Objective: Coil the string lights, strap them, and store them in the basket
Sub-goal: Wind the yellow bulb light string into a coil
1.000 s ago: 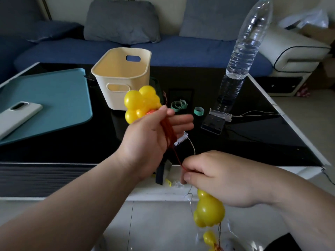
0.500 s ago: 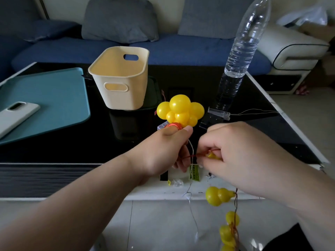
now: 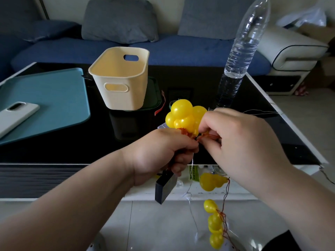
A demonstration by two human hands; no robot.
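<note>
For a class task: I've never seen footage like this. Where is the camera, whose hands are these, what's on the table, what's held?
No machine: a person wears a head camera looking down at their own hands. The left hand grips a bunch of yellow gourd-shaped lights; the right hand pinches the red wire beside it. Below, more lights dangle. On the black table stand a cream basket and a water bottle, and a phone lies on a teal mat.
</note>
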